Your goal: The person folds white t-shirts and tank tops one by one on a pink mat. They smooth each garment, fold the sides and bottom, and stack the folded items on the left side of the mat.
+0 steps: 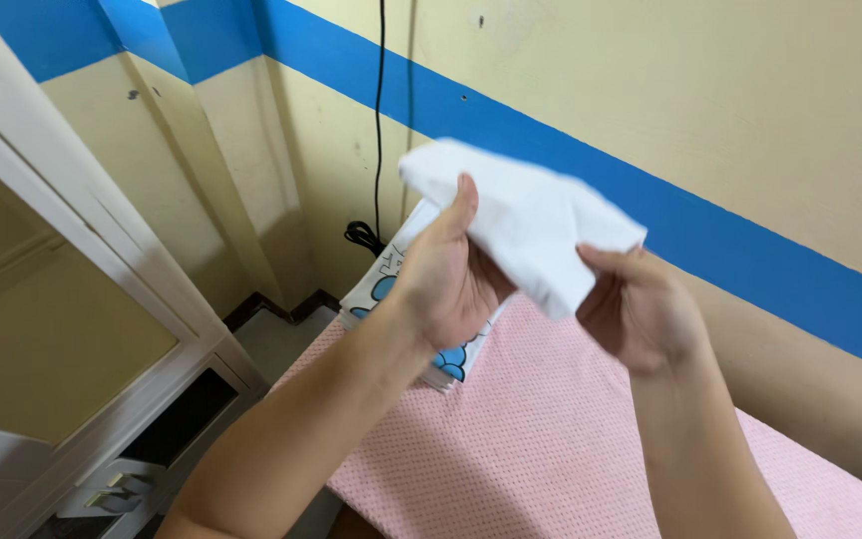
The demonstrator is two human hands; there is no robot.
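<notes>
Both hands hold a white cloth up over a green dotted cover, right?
Not quite: the cover is pink, not green. The head view shows the left hand and right hand holding the white cloth up over it, as you said.

wall (750, 110): cream, blue stripe (750, 250) | black cable (379, 120) | white cabinet (72, 250) at left

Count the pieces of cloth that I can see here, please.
3. A white cloth is held up in both hands. A pink dotted cloth covers the surface below. A white cloth with blue print lies at its far end, partly hidden by the left hand; more may be hidden.
</notes>
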